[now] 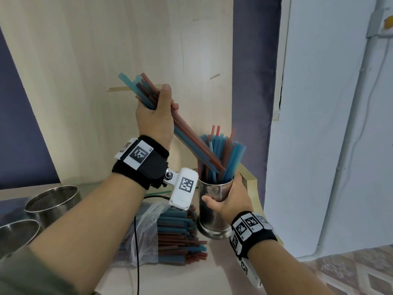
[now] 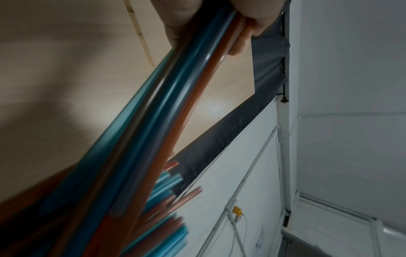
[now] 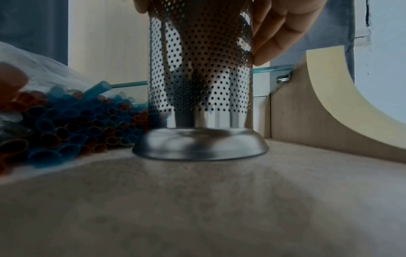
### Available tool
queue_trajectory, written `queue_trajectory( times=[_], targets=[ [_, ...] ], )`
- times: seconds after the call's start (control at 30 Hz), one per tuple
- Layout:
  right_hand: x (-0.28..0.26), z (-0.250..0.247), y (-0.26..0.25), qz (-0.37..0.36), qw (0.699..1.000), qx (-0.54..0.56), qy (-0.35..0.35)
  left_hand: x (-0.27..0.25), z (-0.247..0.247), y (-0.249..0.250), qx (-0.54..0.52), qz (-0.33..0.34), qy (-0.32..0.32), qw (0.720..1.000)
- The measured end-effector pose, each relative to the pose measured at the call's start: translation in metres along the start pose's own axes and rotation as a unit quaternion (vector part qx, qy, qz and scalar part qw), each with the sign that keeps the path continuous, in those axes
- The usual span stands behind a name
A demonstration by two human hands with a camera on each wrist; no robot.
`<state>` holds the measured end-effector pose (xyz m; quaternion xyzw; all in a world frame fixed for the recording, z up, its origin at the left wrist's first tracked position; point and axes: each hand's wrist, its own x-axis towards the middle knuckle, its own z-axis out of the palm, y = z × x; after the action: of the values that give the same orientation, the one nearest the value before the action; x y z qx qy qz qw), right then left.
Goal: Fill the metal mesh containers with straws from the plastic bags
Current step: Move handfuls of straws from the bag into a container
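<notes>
My left hand [image 1: 156, 116] grips a bundle of blue and red straws [image 1: 187, 135] slanting down to the right, its lower ends in the mouth of a tall perforated metal container [image 1: 214, 209]. That container stands upright on the tabletop and holds many straws [image 1: 225, 154]. My right hand [image 1: 231, 199] is wrapped around its wall. In the left wrist view the held straws [image 2: 153, 121] run from the fingers [image 2: 252, 20] down to the left. In the right wrist view the fingers [image 3: 276, 34] curl round the container [image 3: 199, 87] above its flared base. A clear plastic bag of straws [image 1: 168, 235] lies left of the container.
Two empty perforated metal containers [image 1: 53, 201] [image 1: 17, 233] stand at the left of the table [image 1: 212, 269]. A wood panel [image 1: 127, 60] rises behind. A curved beige side piece [image 3: 329, 97] bounds the table at right. A black cable [image 1: 137, 252] hangs near the bag.
</notes>
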<state>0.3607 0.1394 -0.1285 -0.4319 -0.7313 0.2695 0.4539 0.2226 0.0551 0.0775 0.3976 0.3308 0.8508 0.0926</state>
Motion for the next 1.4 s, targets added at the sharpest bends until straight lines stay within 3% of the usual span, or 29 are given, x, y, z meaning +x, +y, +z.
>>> queue_trajectory(
  times=[0.13, 0.4, 0.6, 0.7, 0.87, 1.1, 1.2, 1.3, 1.37, 1.4],
  targets=[
    [0.0, -0.002, -0.002, 0.002, 1.0, -0.002, -0.003, -0.003, 0.0, -0.016, 0.097, 0.004, -0.053, 0.994],
    [0.001, 0.002, 0.0, 0.011, 1.0, -0.02, -0.001, -0.014, 0.002, -0.049, 0.255, -0.015, -0.147, 0.956],
    [0.0, 0.006, 0.002, 0.016, 0.999, -0.029, 0.007, -0.026, 0.017, -0.062, 0.26, -0.005, -0.089, 0.961],
    [0.001, 0.006, 0.001, 0.019, 0.999, -0.03, -0.001, -0.031, 0.019, -0.071, 0.26, -0.037, -0.086, 0.961],
    [-0.001, 0.004, 0.0, -0.002, 0.999, -0.035, 0.001, -0.033, -0.002, -0.092, 0.39, -0.074, -0.161, 0.904],
    [0.0, 0.003, 0.0, 0.005, 0.999, -0.04, -0.006, -0.029, -0.017, -0.101, 0.362, -0.037, -0.265, 0.893],
    [0.0, 0.003, 0.0, 0.005, 0.999, -0.044, -0.006, -0.027, -0.019, -0.099, 0.294, -0.054, -0.264, 0.917],
    [0.0, 0.003, 0.0, 0.006, 0.999, -0.042, -0.01, -0.023, -0.02, -0.09, 0.242, -0.012, -0.263, 0.934],
    [0.0, 0.003, 0.0, 0.006, 0.999, -0.042, -0.012, -0.022, -0.022, -0.081, 0.251, 0.036, -0.31, 0.916],
    [0.0, 0.003, 0.001, 0.004, 0.999, -0.041, -0.011, -0.021, -0.021, -0.076, 0.28, 0.066, -0.343, 0.894]
  ],
)
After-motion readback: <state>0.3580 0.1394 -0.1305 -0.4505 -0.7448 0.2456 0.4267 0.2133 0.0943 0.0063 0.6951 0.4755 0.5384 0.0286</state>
